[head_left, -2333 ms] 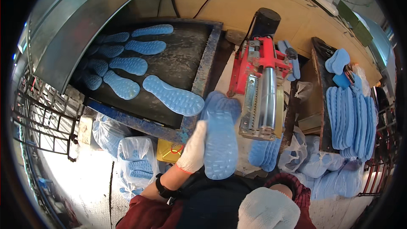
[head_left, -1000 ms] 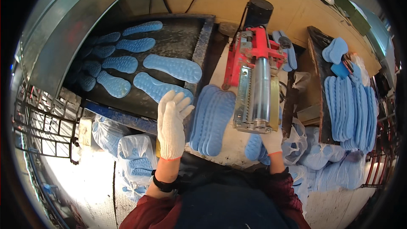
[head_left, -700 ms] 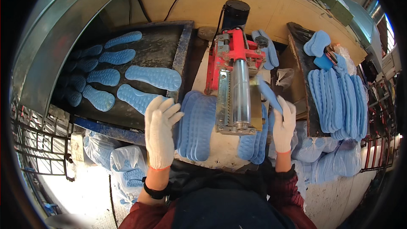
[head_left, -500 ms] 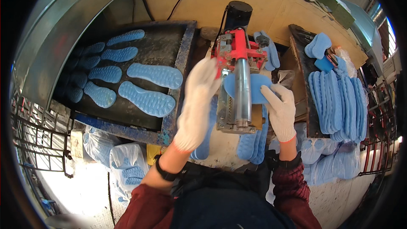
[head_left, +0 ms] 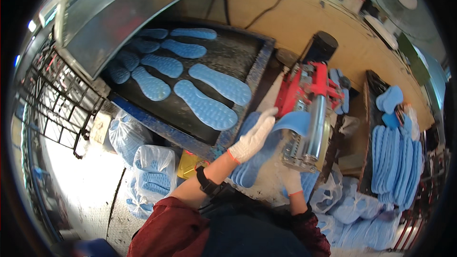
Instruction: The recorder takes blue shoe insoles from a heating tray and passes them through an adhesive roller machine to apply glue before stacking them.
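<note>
My L hand (head_left: 251, 138), white-gloved, reaches in from the lower L, palm on edge, its fingers (head_left: 265, 121) straight & close together. They're not curled round anything; can't tell if the tips touch the blue insole (head_left: 293, 122) just beside them. That insole sticks out to the L of the steel roller (head_left: 316, 128) on the red roller machine (head_left: 309, 83), its free end bowed downward; the rest goes out of sight at the roller. My R hand (head_left: 291, 179), also gloved, is low by the machine's front end. Its fingers are hidden, so can't tell if they grip anything; more insoles (head_left: 309, 182) lie near it.

L of the machine, a row of overlapping insoles (head_left: 246, 173) lies on the pale counter (head_left: 269, 181), partly behind my L forearm. Farther L, a black tray w/ blue rim (head_left: 259, 71) carries spaced-out insoles (head_left: 205, 104).

Risks, as I judge: if the roller's turning (can't tell), straight fingertips drifting R could get nipped, b/c they're so near it. W/ no visible grip on the bowed end, the insole could drop crooked or fold onto the row below.
</note>
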Available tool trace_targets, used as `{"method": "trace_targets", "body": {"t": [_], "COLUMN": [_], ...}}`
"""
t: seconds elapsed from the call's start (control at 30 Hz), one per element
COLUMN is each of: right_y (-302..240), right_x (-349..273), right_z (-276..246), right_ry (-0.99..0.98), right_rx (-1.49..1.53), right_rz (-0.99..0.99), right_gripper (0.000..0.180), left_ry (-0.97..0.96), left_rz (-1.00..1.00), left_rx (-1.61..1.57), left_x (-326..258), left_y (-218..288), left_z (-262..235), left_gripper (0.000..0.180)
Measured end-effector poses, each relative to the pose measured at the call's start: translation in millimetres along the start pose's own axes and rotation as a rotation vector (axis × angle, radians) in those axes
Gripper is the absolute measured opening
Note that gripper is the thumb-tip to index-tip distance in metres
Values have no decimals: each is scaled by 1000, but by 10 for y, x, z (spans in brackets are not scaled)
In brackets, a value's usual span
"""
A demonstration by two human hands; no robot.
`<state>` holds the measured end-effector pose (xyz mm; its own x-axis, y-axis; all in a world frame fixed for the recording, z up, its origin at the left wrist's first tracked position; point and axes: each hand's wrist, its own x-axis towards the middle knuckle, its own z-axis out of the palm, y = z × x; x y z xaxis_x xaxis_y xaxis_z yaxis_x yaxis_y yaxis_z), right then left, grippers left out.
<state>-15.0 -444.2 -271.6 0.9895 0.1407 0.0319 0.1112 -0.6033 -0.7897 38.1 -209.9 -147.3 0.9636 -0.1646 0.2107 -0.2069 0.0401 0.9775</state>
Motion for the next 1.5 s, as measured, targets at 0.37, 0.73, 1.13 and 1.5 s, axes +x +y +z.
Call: {"method": "trace_targets", "body": {"t": [0.37,0.73,1.13,1.5], "right_y": [-163,-44,-963,-739], "right_x": [190,-185,360,-79], "right_z": [447,-254,-1604,-1137], "right_ry": [76,156,586,663], "right_rx": [431,369,-654,261], "right_rz": [188,224,-410,-148], "right_gripper": [45,40,39,18], "left_ry": [346,649,642,-29], "left_rz": [-405,-309,-29,157], "left_rx": [-891,-1239,-186,-238], "left_x": [-230,2020,1501,630], "left_y": [750,-284,566,228], "left_z": [-303,-1136,-699,364], "left_gripper": [61,51,77,68]}}
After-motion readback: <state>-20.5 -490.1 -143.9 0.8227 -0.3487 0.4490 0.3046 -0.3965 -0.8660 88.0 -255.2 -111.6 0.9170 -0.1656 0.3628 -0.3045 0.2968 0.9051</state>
